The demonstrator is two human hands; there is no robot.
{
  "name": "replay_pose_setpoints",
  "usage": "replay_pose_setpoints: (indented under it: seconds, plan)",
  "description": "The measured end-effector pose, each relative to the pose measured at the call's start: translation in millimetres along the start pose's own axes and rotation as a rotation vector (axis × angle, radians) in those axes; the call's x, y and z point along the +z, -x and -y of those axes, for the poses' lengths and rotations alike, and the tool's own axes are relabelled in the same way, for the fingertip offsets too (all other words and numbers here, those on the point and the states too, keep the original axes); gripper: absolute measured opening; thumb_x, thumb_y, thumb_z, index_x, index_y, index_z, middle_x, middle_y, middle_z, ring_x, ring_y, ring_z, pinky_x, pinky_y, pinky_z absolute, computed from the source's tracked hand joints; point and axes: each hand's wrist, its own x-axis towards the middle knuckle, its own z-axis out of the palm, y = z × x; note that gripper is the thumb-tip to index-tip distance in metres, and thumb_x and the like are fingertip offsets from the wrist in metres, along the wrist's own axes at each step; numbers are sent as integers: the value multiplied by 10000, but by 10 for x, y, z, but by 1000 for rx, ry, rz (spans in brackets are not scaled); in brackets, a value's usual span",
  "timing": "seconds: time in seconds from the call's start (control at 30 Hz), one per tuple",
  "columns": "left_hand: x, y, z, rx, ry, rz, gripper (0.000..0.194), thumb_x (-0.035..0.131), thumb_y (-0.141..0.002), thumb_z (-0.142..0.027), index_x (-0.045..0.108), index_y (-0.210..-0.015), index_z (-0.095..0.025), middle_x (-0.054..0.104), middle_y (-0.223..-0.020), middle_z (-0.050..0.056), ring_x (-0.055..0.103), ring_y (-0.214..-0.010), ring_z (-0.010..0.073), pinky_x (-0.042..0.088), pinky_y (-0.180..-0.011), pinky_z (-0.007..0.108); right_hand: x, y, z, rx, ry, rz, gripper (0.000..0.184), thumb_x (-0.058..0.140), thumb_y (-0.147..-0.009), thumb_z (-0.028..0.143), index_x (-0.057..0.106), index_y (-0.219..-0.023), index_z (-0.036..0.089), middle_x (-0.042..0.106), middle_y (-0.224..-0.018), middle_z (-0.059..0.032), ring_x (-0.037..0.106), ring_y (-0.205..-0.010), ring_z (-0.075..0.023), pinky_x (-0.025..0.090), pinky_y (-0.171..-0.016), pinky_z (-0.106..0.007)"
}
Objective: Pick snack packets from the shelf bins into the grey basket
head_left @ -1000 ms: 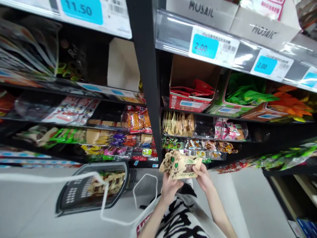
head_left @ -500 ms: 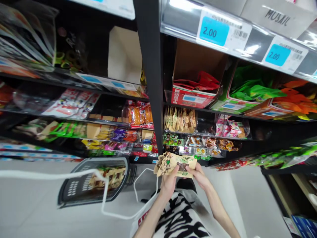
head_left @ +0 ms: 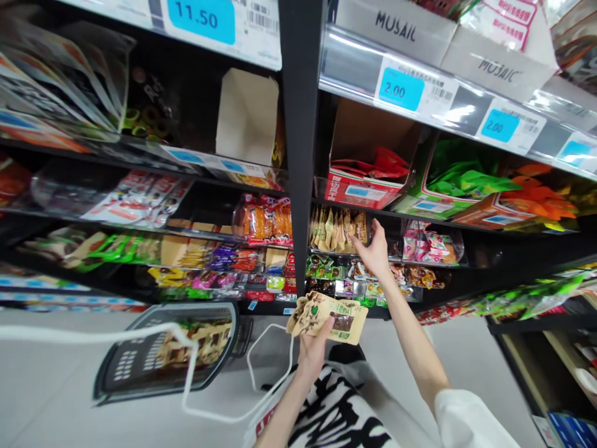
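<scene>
Two bare hands at a snack shelf, one gripping tan pouches, one reaching to a row of them.
The left hand [head_left: 311,354], held low before the body, is closed around a fanned stack of tan paper pouches with green print and clear windows [head_left: 329,317], thumb on top; their long axis runs left to right, dipping slightly rightward, the front window facing up. The right hand [head_left: 374,247], arm stretched forward, is partly open, thumb and fingers spread at the right end of a clear tray of upright tan pouches [head_left: 332,230]; whether it touches them is unclear. Lower down to the left, a dark grey perforated plastic basket [head_left: 132,367] contains more tan pouches.
</scene>
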Motion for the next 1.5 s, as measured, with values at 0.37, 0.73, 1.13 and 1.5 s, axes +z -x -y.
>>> replay_pose_setpoints:
  seconds: [0.37, 0.73, 1.13, 1.5]
  plan:
    - [-19, 57, -98, 58, -7, -10, 624, 901, -650, -344, 680, -1226, -252, 716, -1305, 92, 618, -1283, 318, 461, -1133, 449, 461, -247, -47, -97, 285, 165, 914, 605, -894, 526, 217, -1531, -2, 279, -1561, -315, 217, -1483, -398, 190, -1206, -612]
    - [709, -343, -798, 338, -344, 261, 433, 807, -748, -367, 742, -1138, -189, 759, -1206, 111, 666, -1184, 330, 502, -1042, 432, -303, 352, 319, -76, -234, 801, 509, 659, -908, 500, 603, -1312, 196, 719, -1090, -63, 683, -922, -222, 564, -860, -356]
    - [1126, -971, -1087, 565, -612, 239, 355, 764, -793, -460, 732, -1026, -194, 787, -1062, 122, 707, -1055, 313, 513, -961, 404, -125, 459, 73, 453, -764, 526, 643, 816, -757, 456, 567, -1293, 201, 717, -1207, -89, 703, -1013, -244, 581, -889, -377]
    - [874, -1128, -1079, 549, -666, 379, 458, 610, -903, -502, 616, -1255, -209, 741, -1221, 102, 728, -1032, 272, 571, -916, 394, 216, 409, 45, 377, -722, 296, 621, 813, -742, 467, 573, -1252, 205, 703, -1222, -110, 675, -1085, -260, 533, -994, -427]
